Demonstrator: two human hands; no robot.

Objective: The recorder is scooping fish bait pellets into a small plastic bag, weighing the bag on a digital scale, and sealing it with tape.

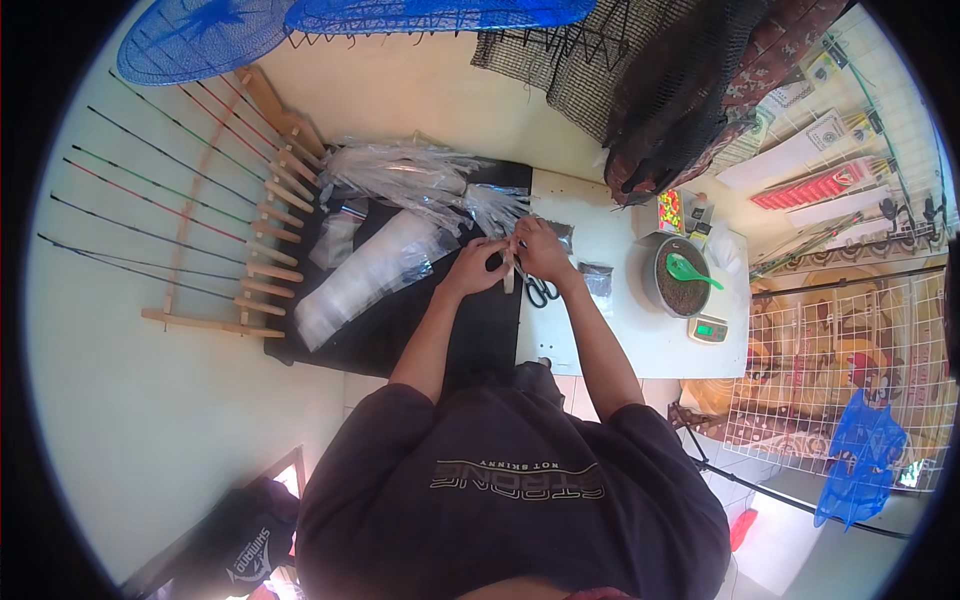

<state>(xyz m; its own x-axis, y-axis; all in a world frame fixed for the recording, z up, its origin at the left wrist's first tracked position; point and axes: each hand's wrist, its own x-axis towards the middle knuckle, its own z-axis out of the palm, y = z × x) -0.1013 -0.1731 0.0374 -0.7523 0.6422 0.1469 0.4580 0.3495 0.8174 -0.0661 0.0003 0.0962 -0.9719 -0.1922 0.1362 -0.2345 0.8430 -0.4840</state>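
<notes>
My left hand (474, 269) and my right hand (541, 250) meet over the seam between the black-covered and white parts of the table. Their fingers pinch a narrow pale strip (509, 279), whose end hangs below them; its material is too small to make out. Just beyond the fingers, a bundle of clear plastic sleeves (492, 204) spreads out. Beside the right wrist lie dark-handled scissors (537, 292), partly hidden by the arm. To the right is a small clear packet (597, 279) with dark contents, and a similar packet (563, 236) is partly behind the right hand.
Loose plastic sleeves (390, 178) and a long plastic-wrapped roll (365, 277) cover the left side. Right, a pot of dark grains (672, 297) holds a green scoop (690, 270), near a digital scale (707, 330). A wooden rod rack (272, 240) borders the table; nets (670, 110) hang beyond.
</notes>
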